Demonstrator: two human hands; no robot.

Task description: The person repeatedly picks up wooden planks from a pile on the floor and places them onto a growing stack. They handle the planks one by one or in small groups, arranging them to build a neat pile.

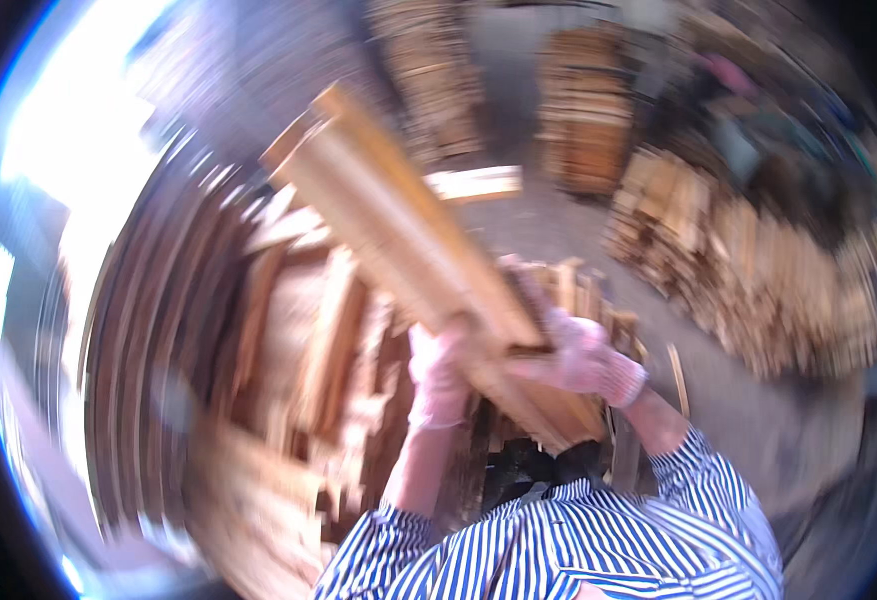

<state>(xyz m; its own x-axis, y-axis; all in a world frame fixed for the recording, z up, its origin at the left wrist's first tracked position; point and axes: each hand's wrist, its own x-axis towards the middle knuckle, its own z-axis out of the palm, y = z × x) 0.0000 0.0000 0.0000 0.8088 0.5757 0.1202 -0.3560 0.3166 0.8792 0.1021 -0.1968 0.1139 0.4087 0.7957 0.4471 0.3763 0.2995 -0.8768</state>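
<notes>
Left hand point(440, 370), right hand point(589, 358) — fingers curled round boards point(399, 230), far ends toward eleven o'clock — stack point(587, 110) at one.

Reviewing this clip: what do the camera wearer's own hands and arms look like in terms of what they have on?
The left hand and right hand wear pale pink fabric gloves; the right one ends in a ribbed-looking cuff. Dark-blue-and-white striped sleeves stop short of the gloves, leaving part of each forearm uncovered. Blur hides finer markings.
</notes>
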